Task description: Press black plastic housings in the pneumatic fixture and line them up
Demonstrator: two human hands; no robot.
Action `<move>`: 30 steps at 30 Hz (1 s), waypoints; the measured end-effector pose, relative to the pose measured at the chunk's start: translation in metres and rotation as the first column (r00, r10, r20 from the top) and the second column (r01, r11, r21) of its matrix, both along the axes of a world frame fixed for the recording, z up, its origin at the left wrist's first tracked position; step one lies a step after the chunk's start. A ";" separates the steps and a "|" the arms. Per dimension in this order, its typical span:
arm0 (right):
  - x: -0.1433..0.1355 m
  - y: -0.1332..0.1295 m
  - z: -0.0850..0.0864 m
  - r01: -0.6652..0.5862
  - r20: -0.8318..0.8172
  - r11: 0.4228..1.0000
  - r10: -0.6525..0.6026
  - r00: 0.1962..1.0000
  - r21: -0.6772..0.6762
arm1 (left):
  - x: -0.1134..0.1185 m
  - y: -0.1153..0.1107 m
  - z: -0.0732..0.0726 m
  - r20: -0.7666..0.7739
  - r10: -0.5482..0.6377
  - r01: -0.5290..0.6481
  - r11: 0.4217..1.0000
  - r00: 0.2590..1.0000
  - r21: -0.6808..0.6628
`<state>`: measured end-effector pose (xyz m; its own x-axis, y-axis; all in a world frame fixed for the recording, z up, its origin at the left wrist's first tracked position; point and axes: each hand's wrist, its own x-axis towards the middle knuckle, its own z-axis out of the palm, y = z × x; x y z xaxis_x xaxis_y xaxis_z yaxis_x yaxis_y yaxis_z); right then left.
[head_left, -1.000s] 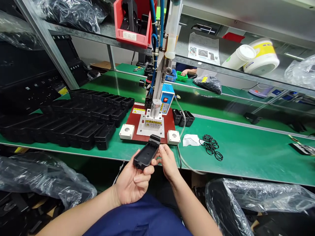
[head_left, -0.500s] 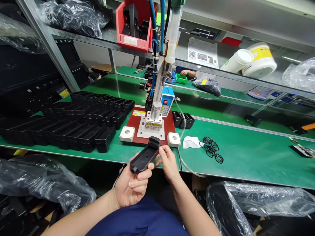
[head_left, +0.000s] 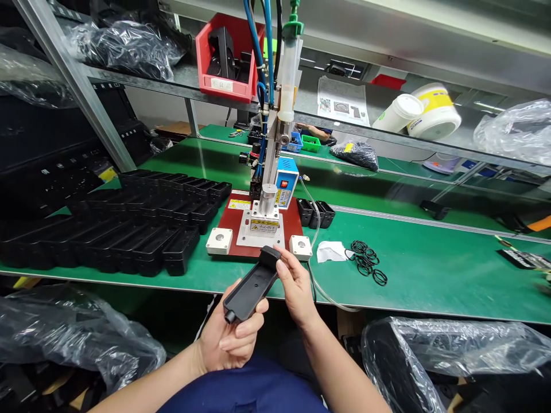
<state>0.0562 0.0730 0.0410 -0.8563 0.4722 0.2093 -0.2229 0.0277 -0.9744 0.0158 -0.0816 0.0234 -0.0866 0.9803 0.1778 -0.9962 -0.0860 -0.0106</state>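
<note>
A long black plastic housing (head_left: pixel 252 291), shaped like a shallow tray with a raised block at its far end and a short round stub at its near end, is held tilted over the bench's front edge. My left hand (head_left: pixel 230 339) wraps round its near half from below, fingers curled on its right side. At the raised far end, the thumb and fingers of my right hand (head_left: pixel 298 287) grip the right side; some fingertips are hidden behind it. Just beyond stands a small press (head_left: pixel 267 202) on a red base plate (head_left: pixel 228 221), between two white button boxes (head_left: pixel 219 241).
Rows of black trays (head_left: pixel 181 249) cover the bench's left side. Black rubber rings (head_left: pixel 365 258) and white paper (head_left: pixel 331 251) lie to the right, with several small black parts (head_left: pixel 316 213) behind. A red bin (head_left: pixel 228 86) sits on the shelf. Another person's arm shows behind.
The view has shifted slightly, so the bench and press appear a little lower and further left. Both hands still grip the housing, whose far end has turned slightly.
</note>
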 end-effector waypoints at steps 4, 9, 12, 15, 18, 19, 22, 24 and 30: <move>0.000 0.001 0.003 0.000 -0.004 1.000 0.000 1.000 0.022 | 0.000 0.000 -0.004 -0.040 0.001 0.000 1.000 0.999 0.021; 0.002 -0.001 0.004 0.014 0.001 1.000 -0.014 1.000 0.022 | 0.000 0.001 -0.011 -0.105 0.010 -0.006 0.999 0.994 0.034; 0.003 -0.001 0.005 0.035 0.019 0.998 -0.036 0.999 0.042 | 0.001 0.002 -0.014 -0.145 0.021 -0.020 1.000 0.989 0.009; 0.004 0.000 0.004 0.036 0.017 0.998 -0.037 0.999 0.054 | 0.002 0.002 -0.014 -0.177 0.030 -0.034 0.999 0.984 -0.017; 0.005 0.001 0.002 0.028 0.019 0.998 -0.030 0.999 0.063 | 0.002 0.001 -0.014 -0.201 0.034 -0.044 0.998 0.979 -0.041; 0.005 0.001 0.002 0.027 0.021 0.997 -0.029 0.999 0.067 | 0.002 0.001 -0.015 -0.205 0.035 -0.046 0.998 0.978 -0.048; 0.005 0.000 0.001 0.029 0.021 0.997 -0.031 0.999 0.072 | 0.001 0.000 -0.015 -0.207 0.038 -0.050 0.997 0.978 -0.055; 0.005 -0.001 0.001 0.027 0.020 0.997 -0.029 0.999 0.065 | 0.001 -0.001 -0.016 -0.206 0.039 -0.051 0.997 0.978 -0.055; 0.003 -0.004 0.001 0.013 0.027 0.999 -0.015 1.000 0.047 | 0.001 -0.002 -0.017 -0.189 0.036 -0.047 0.997 0.981 -0.057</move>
<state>0.0591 0.0694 0.0417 -0.8553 0.4746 0.2079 -0.1955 0.0760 -0.9778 0.0166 -0.0835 0.0066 -0.0982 0.9860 0.1346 -0.9756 -0.1221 0.1828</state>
